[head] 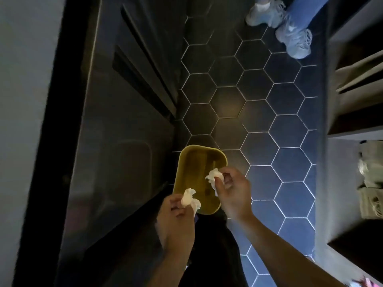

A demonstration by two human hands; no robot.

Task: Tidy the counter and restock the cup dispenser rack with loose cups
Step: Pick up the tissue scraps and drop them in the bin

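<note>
A yellow bin [191,162] stands on the dark hexagon-tiled floor below me, and I look straight down into it. My left hand [176,222] pinches a crumpled white tissue [189,198] over the bin's near rim. My right hand [233,190] pinches a second crumpled white tissue [214,176] over the bin's right side. No cups or cup rack are in view.
A dark cabinet front [124,121] runs along the left, under a pale counter edge [24,100]. Another person's legs and pale sneakers [290,27] stand at the far end of the floor. Grey shelving [356,125] with folded items lines the right.
</note>
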